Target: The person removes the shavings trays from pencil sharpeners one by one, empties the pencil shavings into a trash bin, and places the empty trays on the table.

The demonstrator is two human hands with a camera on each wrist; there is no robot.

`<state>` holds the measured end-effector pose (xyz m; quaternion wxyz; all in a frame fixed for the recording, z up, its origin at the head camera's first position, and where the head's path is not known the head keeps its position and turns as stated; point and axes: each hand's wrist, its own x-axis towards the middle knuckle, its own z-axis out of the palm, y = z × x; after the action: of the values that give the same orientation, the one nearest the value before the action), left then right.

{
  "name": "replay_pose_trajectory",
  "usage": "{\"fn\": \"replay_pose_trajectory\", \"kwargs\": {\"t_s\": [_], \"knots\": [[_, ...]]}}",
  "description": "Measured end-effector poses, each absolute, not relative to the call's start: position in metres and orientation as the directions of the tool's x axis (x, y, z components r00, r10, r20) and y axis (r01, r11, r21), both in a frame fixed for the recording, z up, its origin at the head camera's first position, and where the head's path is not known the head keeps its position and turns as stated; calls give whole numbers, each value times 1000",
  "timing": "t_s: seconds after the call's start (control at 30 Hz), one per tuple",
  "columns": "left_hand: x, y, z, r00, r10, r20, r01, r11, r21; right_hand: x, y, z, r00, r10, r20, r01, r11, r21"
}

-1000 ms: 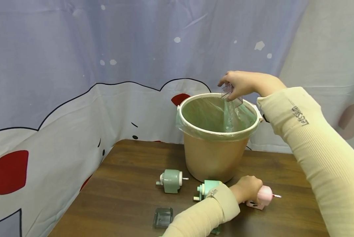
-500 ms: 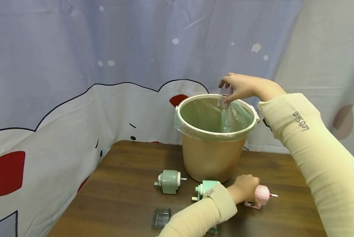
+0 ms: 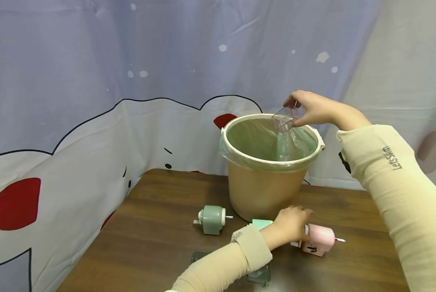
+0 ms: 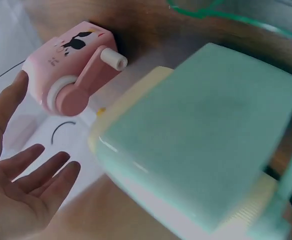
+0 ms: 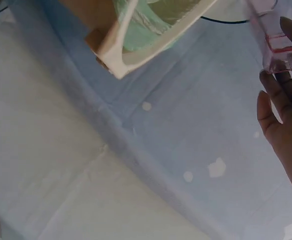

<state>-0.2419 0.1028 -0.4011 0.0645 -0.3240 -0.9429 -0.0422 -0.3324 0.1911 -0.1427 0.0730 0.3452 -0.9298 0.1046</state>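
My right hand (image 3: 314, 108) pinches a clear pinkish pencil sharpener drawer (image 3: 283, 120) above the rim of a lined trash bin (image 3: 262, 186). In the right wrist view the drawer (image 5: 281, 47) sits between thumb and fingers. My left hand (image 3: 290, 225) is beside a pink crank pencil sharpener (image 3: 319, 237), its fingers spread. One fingertip (image 4: 21, 80) is right at the body of the pink sharpener (image 4: 76, 60) in the left wrist view. A mint sharpener (image 4: 201, 135) lies close by, partly hidden by my forearm in the head view.
A grey-green crank sharpener (image 3: 212, 221) stands left of the bin. Near the front, a dark clear drawer (image 3: 199, 255) and a green clear drawer (image 3: 260, 275) are partly covered by my left sleeve. A patterned curtain (image 3: 167, 61) hangs behind the wooden table (image 3: 137, 243).
My left hand has let go of the pink sharpener and moved slightly left, its fingers spreading. My right hand has shifted right, and the pinkish drawer has turned in its grip.
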Motion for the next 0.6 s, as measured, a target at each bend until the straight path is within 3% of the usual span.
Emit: {"fn": "replay_pose_trajectory", "kwargs": {"t_s": [0.17, 0.43, 0.6], "knots": [[-237, 76, -396, -756, 617, 218, 637, 770, 34, -331, 194, -147, -788, -558, 259, -609, 769, -194], [-227, 28, -397, -689, 668, 280, 663, 738, -130, -321, 196, -171, -846, -423, 324, -523, 775, -353], [-221, -3, -400, -676, 672, 302, 678, 728, -101, -308, 199, -188, -847, -369, 382, -516, 741, -429]]}}
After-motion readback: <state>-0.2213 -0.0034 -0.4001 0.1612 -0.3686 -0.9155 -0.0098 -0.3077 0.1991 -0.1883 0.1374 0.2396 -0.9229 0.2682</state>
